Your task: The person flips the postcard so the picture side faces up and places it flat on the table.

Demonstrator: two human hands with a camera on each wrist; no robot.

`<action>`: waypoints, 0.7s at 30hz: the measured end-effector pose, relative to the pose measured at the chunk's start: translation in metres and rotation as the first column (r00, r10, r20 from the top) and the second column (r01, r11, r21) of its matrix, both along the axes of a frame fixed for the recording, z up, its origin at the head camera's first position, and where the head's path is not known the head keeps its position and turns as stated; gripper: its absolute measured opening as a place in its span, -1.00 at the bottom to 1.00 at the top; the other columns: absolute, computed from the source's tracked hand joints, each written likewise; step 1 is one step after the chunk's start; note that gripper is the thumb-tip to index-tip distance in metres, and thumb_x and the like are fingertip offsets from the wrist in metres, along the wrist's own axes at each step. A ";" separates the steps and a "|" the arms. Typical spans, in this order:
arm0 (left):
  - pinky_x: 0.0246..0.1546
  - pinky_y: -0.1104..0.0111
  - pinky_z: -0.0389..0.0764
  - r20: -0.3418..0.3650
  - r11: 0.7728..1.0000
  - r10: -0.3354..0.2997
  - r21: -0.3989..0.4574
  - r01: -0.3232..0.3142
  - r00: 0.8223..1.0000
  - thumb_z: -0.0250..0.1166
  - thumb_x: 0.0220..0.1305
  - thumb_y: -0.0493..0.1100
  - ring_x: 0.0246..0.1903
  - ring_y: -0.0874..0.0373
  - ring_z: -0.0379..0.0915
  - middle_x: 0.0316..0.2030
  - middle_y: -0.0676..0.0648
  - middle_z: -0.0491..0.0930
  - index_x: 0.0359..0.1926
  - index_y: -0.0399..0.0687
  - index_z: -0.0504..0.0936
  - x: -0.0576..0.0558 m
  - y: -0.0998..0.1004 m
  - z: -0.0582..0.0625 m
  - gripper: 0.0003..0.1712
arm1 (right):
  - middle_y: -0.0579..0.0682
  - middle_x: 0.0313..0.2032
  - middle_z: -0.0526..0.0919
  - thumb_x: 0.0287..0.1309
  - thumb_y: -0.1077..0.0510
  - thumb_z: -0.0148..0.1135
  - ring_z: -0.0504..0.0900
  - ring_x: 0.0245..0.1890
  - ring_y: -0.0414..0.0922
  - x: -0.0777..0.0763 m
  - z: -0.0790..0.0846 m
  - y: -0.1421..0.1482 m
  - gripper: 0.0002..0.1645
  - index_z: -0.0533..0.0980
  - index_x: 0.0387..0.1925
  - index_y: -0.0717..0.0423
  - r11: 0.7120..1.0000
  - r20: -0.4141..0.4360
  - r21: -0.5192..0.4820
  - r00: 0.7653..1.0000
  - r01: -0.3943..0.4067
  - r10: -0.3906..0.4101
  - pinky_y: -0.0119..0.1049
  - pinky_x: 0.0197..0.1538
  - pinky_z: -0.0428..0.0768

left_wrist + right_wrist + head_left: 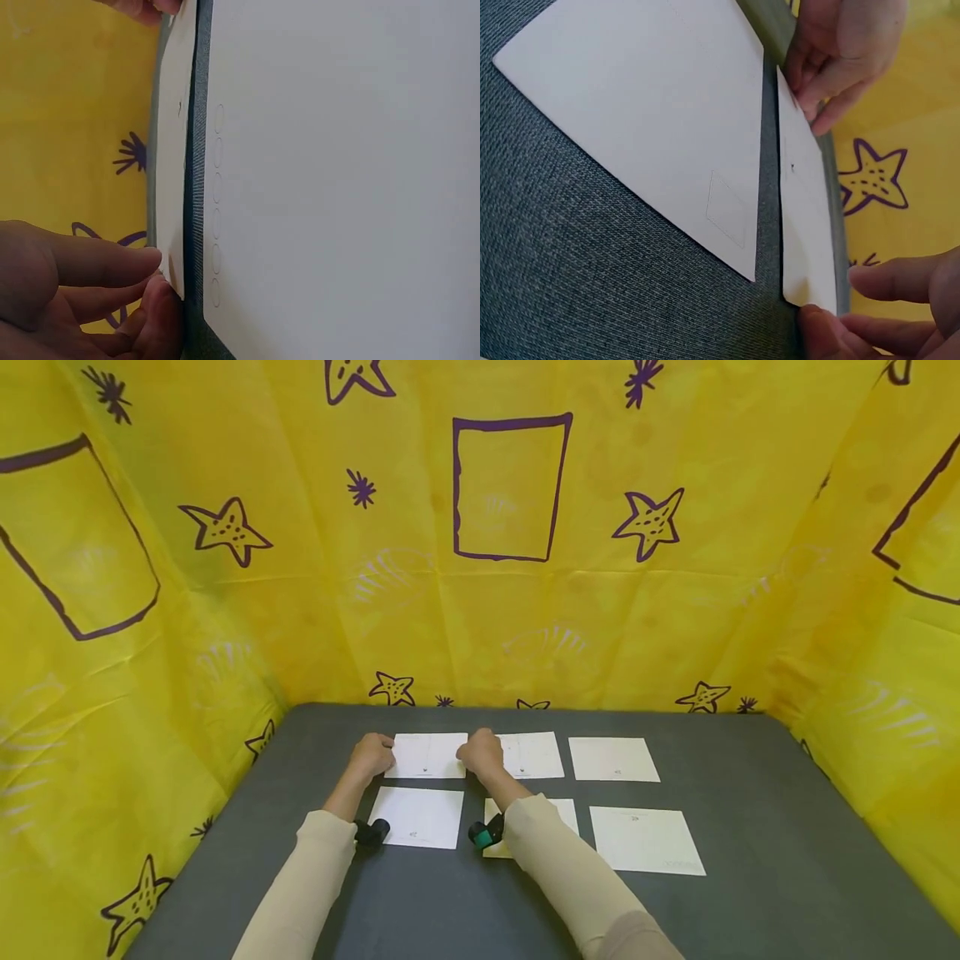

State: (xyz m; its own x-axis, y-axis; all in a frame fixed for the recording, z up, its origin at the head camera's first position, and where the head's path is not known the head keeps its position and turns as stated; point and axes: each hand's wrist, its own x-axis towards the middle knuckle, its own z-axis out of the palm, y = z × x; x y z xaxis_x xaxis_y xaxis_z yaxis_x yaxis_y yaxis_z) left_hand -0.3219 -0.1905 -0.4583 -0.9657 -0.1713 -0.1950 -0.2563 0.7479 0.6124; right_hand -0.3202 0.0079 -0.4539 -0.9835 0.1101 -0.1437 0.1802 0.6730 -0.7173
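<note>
Two rows of pale postcards lie on the dark grey table. My left hand (371,755) pinches the left short edge of the white back-left postcard (429,756) between thumb and finger. My right hand (482,752) is at that card's right end. In the right wrist view, the right thumb (821,330) touches the corner of the postcard (806,217), another fingertip sits close by, and the index finger stays apart. The back-middle postcard (531,755) is partly hidden by the right hand. Below the left wrist, the front-left postcard (418,817) shows printed ovals in the left wrist view.
At the right lie a back postcard (613,760) and a front postcard (647,839). The right forearm covers part of the yellowish front-middle postcard (562,812). The dark table (757,793) is bounded by yellow cloth (510,635) with purple drawings.
</note>
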 end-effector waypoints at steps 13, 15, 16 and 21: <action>0.01 0.06 0.48 -0.029 0.998 -0.002 0.056 0.003 1.000 0.08 0.06 -0.43 0.01 -0.18 0.38 0.16 -0.43 0.47 0.13 -0.38 0.54 0.001 -0.004 -0.004 -0.46 | 0.16 -0.43 0.70 0.04 0.28 0.22 0.64 -0.41 0.04 -0.003 -0.009 0.000 -0.85 0.61 -0.56 0.24 0.997 -0.048 -0.024 0.996 0.071 -0.072 -0.22 -0.44 0.55; -0.01 0.07 0.47 -0.035 0.998 0.000 0.068 0.002 0.999 0.07 0.06 -0.43 0.00 -0.18 0.37 0.16 -0.43 0.47 0.13 -0.39 0.53 0.001 -0.005 -0.005 -0.46 | 0.17 -0.42 0.70 0.04 0.28 0.22 0.64 -0.41 0.04 -0.003 -0.010 -0.001 -0.86 0.61 -0.55 0.26 0.997 -0.048 -0.033 0.996 0.076 -0.078 -0.23 -0.45 0.54; -0.02 0.08 0.46 -0.038 0.997 0.001 0.071 0.002 0.999 0.06 0.06 -0.44 -0.01 -0.17 0.37 0.16 -0.43 0.47 0.13 -0.39 0.53 0.001 -0.005 -0.005 -0.46 | 0.17 -0.42 0.70 0.04 0.28 0.21 0.64 -0.42 0.03 -0.003 -0.011 -0.001 -0.86 0.61 -0.54 0.27 0.996 -0.047 -0.040 0.996 0.079 -0.080 -0.24 -0.46 0.53; -0.06 0.13 0.44 -0.049 0.993 0.024 0.114 -0.018 0.998 0.05 0.04 -0.45 -0.04 -0.15 0.35 0.15 -0.43 0.48 0.13 -0.40 0.53 0.002 -0.006 -0.005 -0.45 | 0.19 -0.43 0.70 0.03 0.31 0.19 0.56 -0.45 -0.01 -0.004 -0.013 -0.001 -0.85 0.60 -0.57 0.29 0.993 -0.042 -0.078 0.995 0.090 -0.093 -0.27 -0.47 0.48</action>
State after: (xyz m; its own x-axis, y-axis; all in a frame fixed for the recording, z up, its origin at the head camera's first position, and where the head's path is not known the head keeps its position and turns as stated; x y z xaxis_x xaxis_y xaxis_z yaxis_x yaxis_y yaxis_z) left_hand -0.3204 -0.1968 -0.4629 -0.9713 -0.1709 -0.1653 -0.2375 0.6674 0.7058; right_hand -0.3243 0.0068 -0.4666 -0.9754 0.1906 -0.1104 0.2047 0.5987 -0.7744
